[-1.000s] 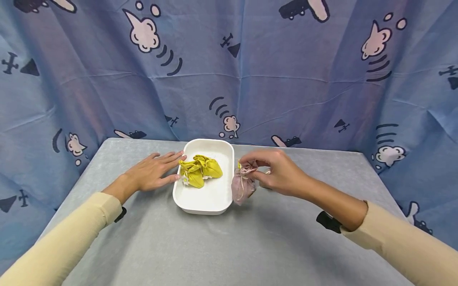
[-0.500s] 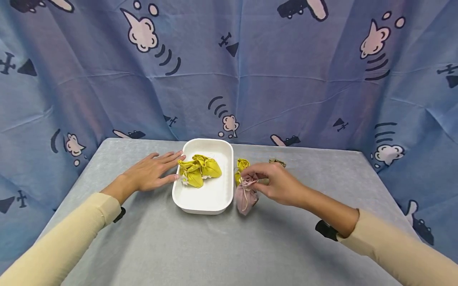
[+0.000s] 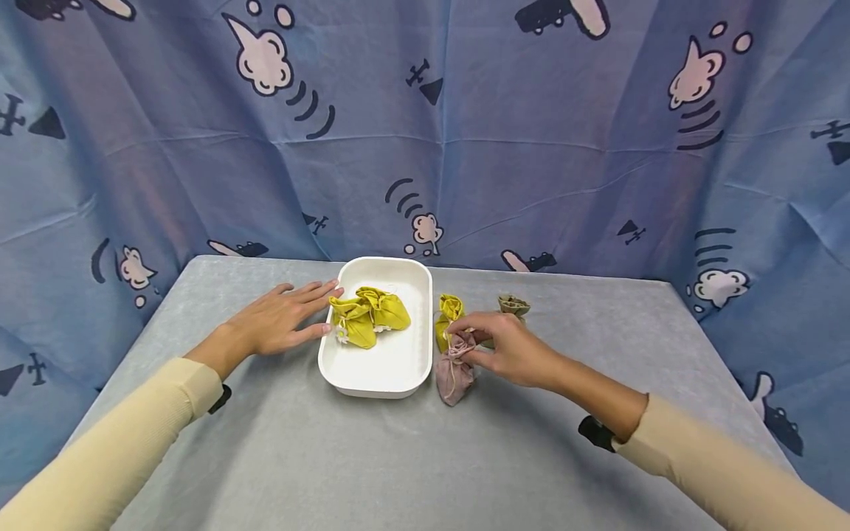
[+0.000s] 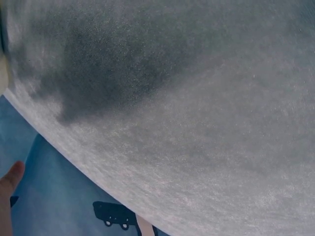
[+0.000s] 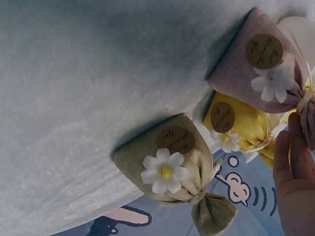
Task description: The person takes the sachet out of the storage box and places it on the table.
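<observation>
While our right hand (image 3: 501, 348) has its fingers clamped on the neck of the pink pouch (image 3: 454, 380), just beside the right edge of the white tray (image 3: 375, 374), our left hand (image 3: 274, 321) lies at the tray's left edge, fingers straight and apart. Inside we see two yellow pouches (image 3: 392, 313); past the pink one, toward the far edge of the surface (image 3: 372, 472), lie another yellow pouch (image 3: 451, 308) and an olive pouch (image 3: 514, 304).

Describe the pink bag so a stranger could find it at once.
On the grey table, find the white tray. Just right of it, the right hand pinches the pink bag by its neck. Its colour sets it apart from the yellow bag and olive bag beyond.
</observation>
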Demonstrator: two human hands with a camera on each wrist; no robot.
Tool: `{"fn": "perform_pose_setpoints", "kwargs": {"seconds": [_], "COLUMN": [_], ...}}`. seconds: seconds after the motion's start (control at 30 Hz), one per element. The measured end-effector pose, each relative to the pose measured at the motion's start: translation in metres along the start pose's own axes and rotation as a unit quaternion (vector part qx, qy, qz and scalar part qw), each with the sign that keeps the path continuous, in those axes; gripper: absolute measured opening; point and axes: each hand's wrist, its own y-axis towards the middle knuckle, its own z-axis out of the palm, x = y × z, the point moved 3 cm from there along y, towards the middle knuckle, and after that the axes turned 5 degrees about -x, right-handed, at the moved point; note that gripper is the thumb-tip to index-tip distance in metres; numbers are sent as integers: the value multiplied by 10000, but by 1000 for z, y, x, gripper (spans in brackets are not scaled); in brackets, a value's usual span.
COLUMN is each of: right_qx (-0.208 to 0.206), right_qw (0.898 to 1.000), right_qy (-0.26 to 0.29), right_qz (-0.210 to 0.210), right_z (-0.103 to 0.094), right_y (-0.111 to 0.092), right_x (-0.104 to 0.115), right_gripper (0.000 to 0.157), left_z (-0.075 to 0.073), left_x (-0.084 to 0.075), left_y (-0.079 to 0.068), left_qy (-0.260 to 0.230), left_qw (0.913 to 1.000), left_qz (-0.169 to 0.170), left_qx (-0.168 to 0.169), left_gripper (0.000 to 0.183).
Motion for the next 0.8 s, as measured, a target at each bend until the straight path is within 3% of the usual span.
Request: {"fn": "perform_pose_setpoints", "kwargs": {"seconds": [0.27, 0.53, 0.8], "right_qx": [203, 518, 348], "right_qw": [9998, 9981, 9990], "right_qy": [32, -269, -260], "right_qz": [51, 212, 107], "right_z": [-5, -18, -36], "right_y": [2, 9, 26], "right_x": [1, 11, 27], "right_gripper": [41, 50, 62], "left_z": [1, 2, 0], "left_x": [0, 0, 0], "left_y": [0, 1, 0], "left_qy": [26, 4, -19], "left_qw": [10000, 10000, 10000], "left_qz": [23, 2, 18], "left_qx": [-19, -4, -22], "left_gripper": [68, 68, 68]}}
